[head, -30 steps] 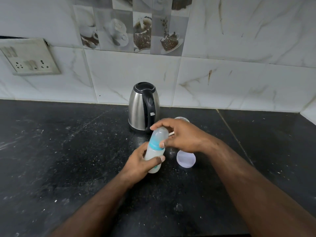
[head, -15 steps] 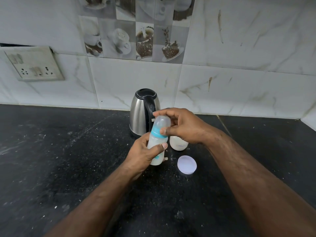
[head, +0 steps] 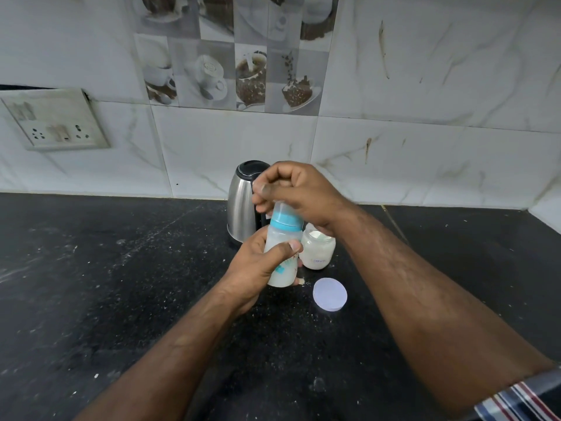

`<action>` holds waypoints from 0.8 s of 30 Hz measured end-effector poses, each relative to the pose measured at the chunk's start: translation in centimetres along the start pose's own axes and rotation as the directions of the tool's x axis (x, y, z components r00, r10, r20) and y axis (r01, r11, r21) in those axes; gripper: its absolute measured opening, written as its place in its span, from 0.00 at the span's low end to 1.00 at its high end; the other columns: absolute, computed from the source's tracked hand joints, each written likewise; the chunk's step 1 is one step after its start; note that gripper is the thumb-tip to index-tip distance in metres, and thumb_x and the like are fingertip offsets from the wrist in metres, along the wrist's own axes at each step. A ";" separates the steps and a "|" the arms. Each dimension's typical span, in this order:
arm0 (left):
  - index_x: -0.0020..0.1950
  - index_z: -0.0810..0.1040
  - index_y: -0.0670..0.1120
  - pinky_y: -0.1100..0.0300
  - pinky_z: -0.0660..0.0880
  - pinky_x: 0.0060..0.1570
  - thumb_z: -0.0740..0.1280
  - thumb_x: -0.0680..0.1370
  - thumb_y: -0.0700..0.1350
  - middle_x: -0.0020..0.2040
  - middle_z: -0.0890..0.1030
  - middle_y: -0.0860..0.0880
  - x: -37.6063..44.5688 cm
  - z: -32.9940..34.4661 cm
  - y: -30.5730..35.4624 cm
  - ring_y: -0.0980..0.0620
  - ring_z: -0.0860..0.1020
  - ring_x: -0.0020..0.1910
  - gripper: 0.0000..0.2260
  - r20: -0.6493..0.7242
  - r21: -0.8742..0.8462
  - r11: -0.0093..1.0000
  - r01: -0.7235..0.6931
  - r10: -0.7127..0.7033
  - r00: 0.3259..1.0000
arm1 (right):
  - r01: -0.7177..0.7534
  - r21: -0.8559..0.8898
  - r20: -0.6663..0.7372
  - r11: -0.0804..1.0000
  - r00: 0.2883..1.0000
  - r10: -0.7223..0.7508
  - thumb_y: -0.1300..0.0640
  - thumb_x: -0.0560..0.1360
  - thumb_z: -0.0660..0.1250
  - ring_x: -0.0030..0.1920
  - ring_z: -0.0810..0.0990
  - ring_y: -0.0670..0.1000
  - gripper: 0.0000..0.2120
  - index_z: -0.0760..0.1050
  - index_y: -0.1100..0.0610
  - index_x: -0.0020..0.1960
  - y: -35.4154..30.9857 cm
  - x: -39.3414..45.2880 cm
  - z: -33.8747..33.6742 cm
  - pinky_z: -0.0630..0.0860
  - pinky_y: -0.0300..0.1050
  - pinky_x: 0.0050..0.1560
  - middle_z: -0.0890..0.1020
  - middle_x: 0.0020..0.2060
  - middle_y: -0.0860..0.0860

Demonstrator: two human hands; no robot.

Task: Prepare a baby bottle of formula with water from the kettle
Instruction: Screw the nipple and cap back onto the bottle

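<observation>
While the left hand (head: 258, 262) grips the translucent plastic bottle (head: 280, 253), the right hand (head: 299, 196) clasps its domed cap (head: 280, 209).

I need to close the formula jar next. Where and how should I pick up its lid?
The lid lies flat on the counter, right of the bottle. Probably best to pinch its round rim from above, fingers on opposite edges; it is too flat for a side grip.

Left hand (head: 258, 262) grips the baby bottle (head: 282, 253); right hand (head: 297, 192) closes over its top, before the kettle (head: 243, 205).
</observation>
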State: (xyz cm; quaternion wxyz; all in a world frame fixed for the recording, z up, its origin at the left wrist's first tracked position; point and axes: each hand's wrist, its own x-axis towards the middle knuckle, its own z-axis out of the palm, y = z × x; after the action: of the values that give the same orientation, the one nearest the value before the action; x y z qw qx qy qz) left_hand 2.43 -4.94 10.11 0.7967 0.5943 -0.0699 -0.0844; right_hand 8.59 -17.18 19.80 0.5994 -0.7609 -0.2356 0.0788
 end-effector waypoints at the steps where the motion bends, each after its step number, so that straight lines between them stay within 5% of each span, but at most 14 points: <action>1: 0.57 0.80 0.47 0.50 0.82 0.38 0.77 0.69 0.50 0.46 0.84 0.45 0.0 0.1 0.1 0.47 0.83 0.43 0.19 -0.004 -0.016 1.000 -0.002 0.002 1.000 | -0.004 0.023 0.003 1.000 1.000 0.004 0.63 0.78 0.71 0.40 0.84 0.55 0.06 0.80 0.66 0.53 0.0 0.1 0.4 0.83 0.52 0.49 0.85 0.40 0.59; 5: 0.57 0.79 0.43 0.51 0.82 0.36 0.72 0.79 0.41 0.45 0.83 0.43 -0.1 0.4 0.9 0.46 0.82 0.43 0.08 -0.054 -0.044 0.998 -0.036 0.033 0.998 | -0.002 0.016 -0.080 1.000 0.997 0.003 0.64 0.79 0.69 0.35 0.82 0.52 0.04 0.82 0.63 0.51 -0.3 0.6 1.3 0.81 0.50 0.44 0.83 0.33 0.53; 16: 0.56 0.80 0.45 0.42 0.85 0.43 0.74 0.78 0.42 0.39 0.85 0.52 0.7 0.4 1.7 0.53 0.84 0.40 0.08 -0.147 0.167 0.979 -0.116 0.141 0.979 | -0.006 -0.147 -0.243 0.989 0.970 -0.030 0.54 0.80 0.68 0.35 0.83 0.51 0.07 0.82 0.55 0.49 -0.4 1.0 2.0 0.83 0.60 0.52 0.84 0.32 0.51; 24: 0.56 0.81 0.46 0.41 0.84 0.46 0.74 0.72 0.49 0.46 0.84 0.45 0.8 0.8 3.0 0.48 0.83 0.43 0.15 -0.004 -0.008 1.000 -0.019 0.019 1.000 | -0.022 0.448 -0.012 0.894 0.999 0.031 0.55 0.79 0.69 0.40 0.83 0.57 0.14 0.77 0.62 0.61 -1.7 0.8 -0.3 0.81 0.50 0.45 0.83 0.45 0.58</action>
State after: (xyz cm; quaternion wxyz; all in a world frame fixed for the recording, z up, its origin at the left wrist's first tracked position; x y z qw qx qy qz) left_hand 3.22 -4.97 13.24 0.7999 0.5908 -0.0736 -0.0759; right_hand 8.92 -16.78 21.63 0.7595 -0.6064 -0.1952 0.1319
